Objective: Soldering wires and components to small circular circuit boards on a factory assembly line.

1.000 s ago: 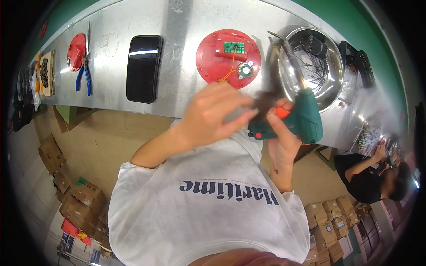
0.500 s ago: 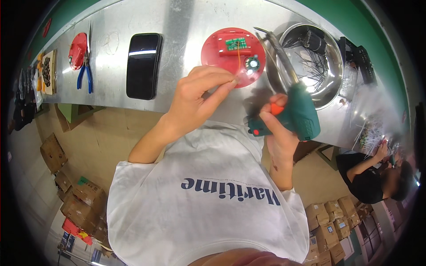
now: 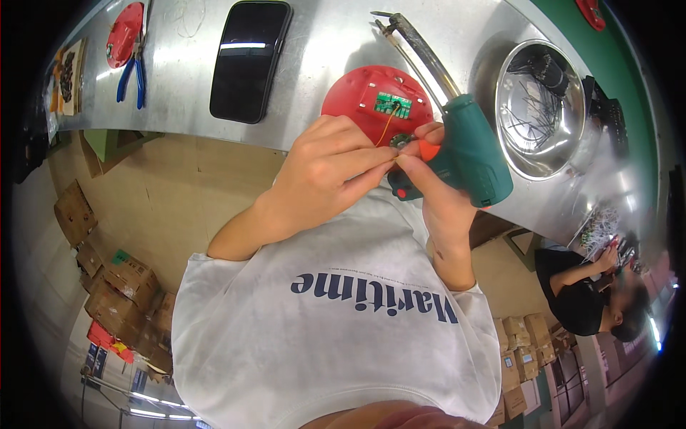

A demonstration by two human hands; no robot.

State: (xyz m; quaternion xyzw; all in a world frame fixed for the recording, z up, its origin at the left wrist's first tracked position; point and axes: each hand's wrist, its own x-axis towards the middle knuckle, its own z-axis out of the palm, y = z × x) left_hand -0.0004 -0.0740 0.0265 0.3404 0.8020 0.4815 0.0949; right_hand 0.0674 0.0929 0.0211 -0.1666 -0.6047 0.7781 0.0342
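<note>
My left hand is closed in a pinch at the near edge of a round red plastic housing. A thin orange wire runs from a green circuit board on the housing down to these fingers; its end is hidden. In my right hand is a dark green soldering gun with an orange trigger, its long metal tip pointing away above the housing. The right thumb meets the left fingertips. Beside them a small round part is partly covered by fingers.
A steel bowl with dark thin leads stands at the right. Left of the housing lies a black phone; farther left are blue-handled pliers and another red housing. A co-worker sits at the right beside a wire bundle.
My right hand has brought the soldering gun leftward, and its thumb now meets my left fingertips. The view has shifted; the bowl appears farther right. The round part is now partly covered.
</note>
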